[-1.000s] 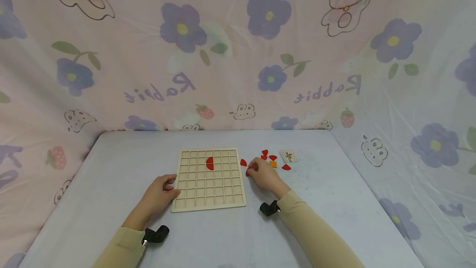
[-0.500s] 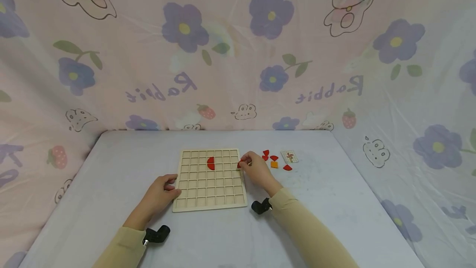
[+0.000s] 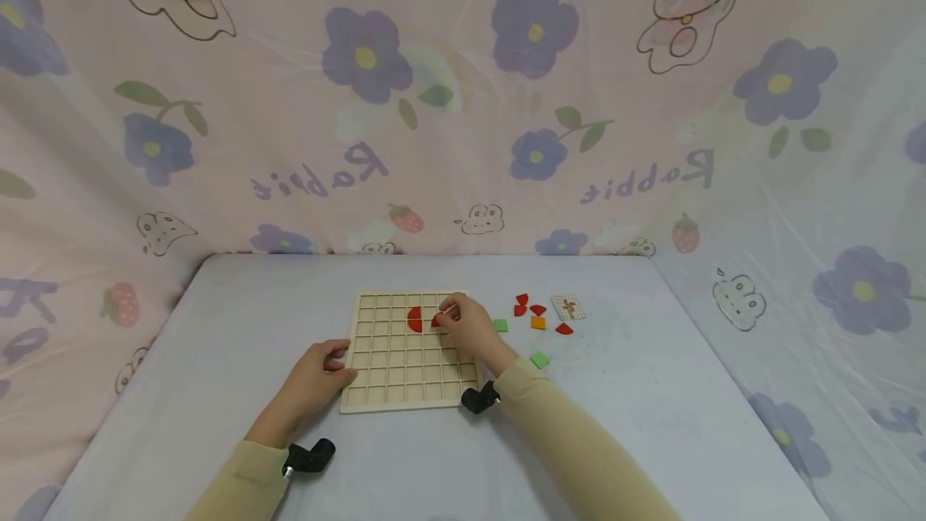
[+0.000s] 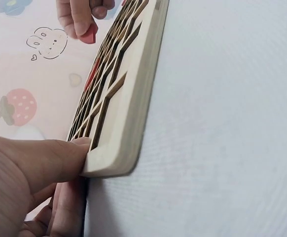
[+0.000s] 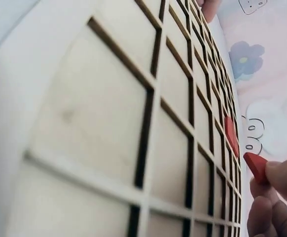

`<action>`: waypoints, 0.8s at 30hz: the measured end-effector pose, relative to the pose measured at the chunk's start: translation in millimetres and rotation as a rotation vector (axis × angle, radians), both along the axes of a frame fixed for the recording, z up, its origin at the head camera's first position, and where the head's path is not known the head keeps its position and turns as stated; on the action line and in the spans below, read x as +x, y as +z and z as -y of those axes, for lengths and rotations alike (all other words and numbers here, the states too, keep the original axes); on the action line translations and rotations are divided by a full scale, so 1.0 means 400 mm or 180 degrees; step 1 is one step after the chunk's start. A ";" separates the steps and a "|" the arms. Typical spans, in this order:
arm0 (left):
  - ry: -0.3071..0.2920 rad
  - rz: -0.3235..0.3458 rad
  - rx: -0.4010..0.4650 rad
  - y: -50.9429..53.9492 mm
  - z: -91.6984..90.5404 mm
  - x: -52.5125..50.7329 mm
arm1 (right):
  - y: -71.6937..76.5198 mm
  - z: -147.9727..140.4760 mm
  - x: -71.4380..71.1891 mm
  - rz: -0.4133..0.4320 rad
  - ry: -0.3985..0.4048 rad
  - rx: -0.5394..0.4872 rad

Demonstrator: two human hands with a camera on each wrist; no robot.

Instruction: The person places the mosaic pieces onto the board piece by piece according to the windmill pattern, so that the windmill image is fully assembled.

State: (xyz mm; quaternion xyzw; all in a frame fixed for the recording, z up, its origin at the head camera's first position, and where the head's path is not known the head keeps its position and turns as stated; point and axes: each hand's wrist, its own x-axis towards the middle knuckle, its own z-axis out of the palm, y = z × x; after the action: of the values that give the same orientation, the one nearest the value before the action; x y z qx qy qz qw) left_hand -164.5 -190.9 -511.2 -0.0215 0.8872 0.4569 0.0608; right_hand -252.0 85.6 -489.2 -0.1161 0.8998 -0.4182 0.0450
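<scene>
A pale wooden grid board (image 3: 405, 406) lies on the table. My left hand (image 3: 317, 378) grips its left edge; in the left wrist view the thumb (image 4: 59, 155) lies on the rim and the fingers (image 4: 67, 212) are beneath and beside it. Between thumb and fingers my right hand (image 3: 473, 332) pinches a red quarter-circle piece (image 5: 255, 166) above the board's upper middle cells. Just left of it, two red quarter-circle pieces (image 3: 415, 318) sit in adjoining cells, forming a half circle.
Right of the board lie several red quarter-circle pieces (image 3: 564, 329), an orange square (image 3: 538, 322) and two green squares (image 3: 539, 359). A small gridded pattern card (image 3: 568, 308) lies behind them. A patterned cloth (image 3: 463, 103) hangs behind the table.
My right hand has carried the red quarter-circle piece leftward from the table beside the board to over its cells. Two green squares now show where the arm was. The left hand keeps its place.
</scene>
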 end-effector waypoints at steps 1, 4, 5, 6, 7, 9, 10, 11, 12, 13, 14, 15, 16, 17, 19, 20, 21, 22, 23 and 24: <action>0.0005 -0.0001 0.0003 0.000 -0.001 0.000 | -0.003 0.005 -0.002 0.0003 0.0015 0.0027; 0.0015 0.0002 0.0027 0.000 -0.004 -0.001 | -0.011 0.017 -0.004 0.0026 0.0049 0.0089; 0.0023 0.0007 0.0038 0.000 -0.004 -0.001 | -0.014 0.020 -0.004 0.0034 0.0063 0.0103; 0.0026 0.0009 0.0041 0.000 -0.005 -0.001 | -0.016 0.022 -0.004 0.0042 0.0073 0.0134; 0.0030 0.0016 0.0040 -0.001 -0.006 -0.001 | -0.018 0.023 -0.005 0.0050 0.0077 0.0165; 0.0037 0.0027 0.0029 -0.002 -0.006 -0.002 | -0.020 0.025 -0.005 0.0045 0.0095 0.0199; 0.0041 0.0030 0.0024 -0.002 -0.006 -0.002 | -0.020 0.026 -0.005 0.0042 0.0099 0.0211; 0.0048 0.0028 0.0018 -0.002 -0.006 -0.003 | -0.020 0.027 -0.006 0.0034 0.0102 0.0227; 0.0049 0.0029 0.0010 -0.002 -0.006 -0.003 | -0.019 0.028 -0.006 0.0025 0.0106 0.0234; 0.0052 0.0030 0.0002 -0.002 -0.005 -0.003 | -0.019 0.028 -0.006 0.0013 0.0109 0.0245; 0.0057 0.0027 -0.0002 -0.002 -0.005 -0.003 | -0.018 0.029 -0.006 0.0009 0.0110 0.0255; 0.0060 0.0028 -0.0005 -0.001 -0.005 -0.003 | -0.018 0.029 -0.007 0.0006 0.0112 0.0268; 0.0064 0.0027 -0.0004 0.000 -0.005 -0.002 | -0.017 0.030 -0.007 0.0004 0.0111 0.0282; 0.0064 0.0028 -0.0005 0.000 -0.005 -0.002 | -0.017 0.031 -0.007 0.0003 0.0110 0.0297; 0.0069 0.0034 -0.0001 0.001 -0.005 -0.001 | -0.018 0.032 -0.008 -0.0002 0.0104 0.0336; 0.0073 0.0035 0.0004 0.002 -0.006 -0.001 | -0.018 0.033 -0.009 -0.0004 0.0101 0.0357; 0.0076 0.0039 0.0006 0.003 -0.006 0.000 | -0.019 0.034 -0.010 -0.0012 0.0100 0.0375; 0.0079 0.0042 0.0013 0.003 -0.006 0.000 | -0.020 0.035 -0.010 -0.0017 0.0096 0.0382; 0.0080 0.0044 0.0012 0.002 -0.005 0.000 | -0.020 0.036 -0.011 -0.0026 0.0096 0.0389; 0.0085 0.0046 0.0014 0.002 -0.005 0.000 | -0.020 0.037 -0.011 -0.0036 0.0095 0.0398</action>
State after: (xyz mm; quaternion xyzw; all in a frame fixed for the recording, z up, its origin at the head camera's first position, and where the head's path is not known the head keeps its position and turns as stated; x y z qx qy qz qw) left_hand -164.7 -188.9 -510.3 -0.0365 0.8853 0.4595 0.0610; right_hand -256.6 70.8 -497.3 -0.1288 0.9225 -0.3598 0.0533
